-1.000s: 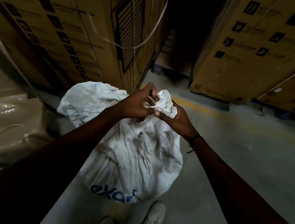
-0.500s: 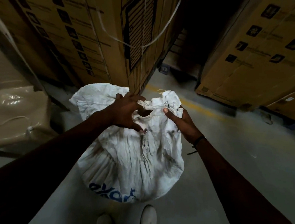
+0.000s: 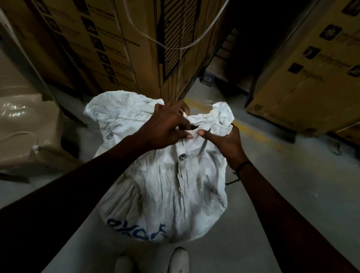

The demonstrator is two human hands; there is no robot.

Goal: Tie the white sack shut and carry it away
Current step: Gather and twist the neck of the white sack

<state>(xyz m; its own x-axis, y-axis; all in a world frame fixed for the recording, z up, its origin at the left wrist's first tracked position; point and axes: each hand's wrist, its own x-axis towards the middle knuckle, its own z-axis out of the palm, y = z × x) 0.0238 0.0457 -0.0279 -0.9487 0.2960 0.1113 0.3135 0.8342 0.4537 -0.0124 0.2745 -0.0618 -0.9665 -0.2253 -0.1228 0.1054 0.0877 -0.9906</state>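
Sack (image 3: pixel 166 191), cartons (image 3: pixel 308 86) on floor (image 3: pixel 276 208)

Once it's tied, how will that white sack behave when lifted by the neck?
The white sack looks floppy: its cloth wrinkles where the left hand and right hand gather it. It bulges on the floor, so it will probably sag and swing.

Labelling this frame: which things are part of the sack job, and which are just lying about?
In the job: white sack; left hand and right hand, both gripping its gathered mouth.

Lying about: cardboard boxes; loose white strap; plastic-wrapped bundle.
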